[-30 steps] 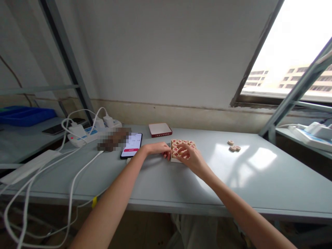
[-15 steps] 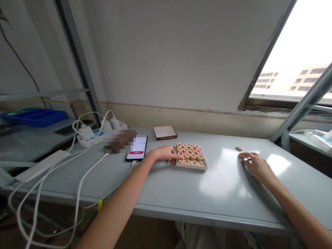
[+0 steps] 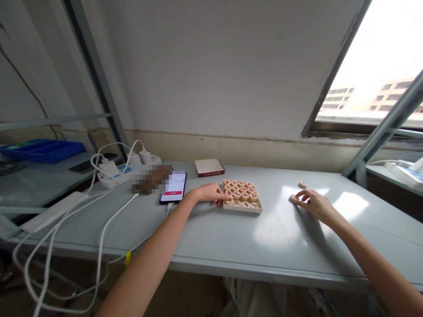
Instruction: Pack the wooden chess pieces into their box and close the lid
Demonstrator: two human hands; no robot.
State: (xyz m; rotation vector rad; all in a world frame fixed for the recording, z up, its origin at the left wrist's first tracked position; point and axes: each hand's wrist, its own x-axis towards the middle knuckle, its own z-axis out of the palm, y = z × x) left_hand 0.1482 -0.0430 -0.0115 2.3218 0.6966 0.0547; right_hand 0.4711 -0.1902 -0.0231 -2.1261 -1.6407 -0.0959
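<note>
Left hand [image 3: 208,193], grip loosely curled and empty, fingertips at the left edge of a shallow square wooden tray [image 3: 243,210] packed with round cream xiangqi pieces [image 3: 238,195] marked in red and black, all on a pale grey-blue metal desk [image 3: 211,237]. Right hand [image 3: 313,204] well to the right of the tray, grip narrow, fingers low on the desk; anything under them too small to tell. One loose round wooden piece [image 3: 303,185] near that hand, just beyond it, not touching.
</note>
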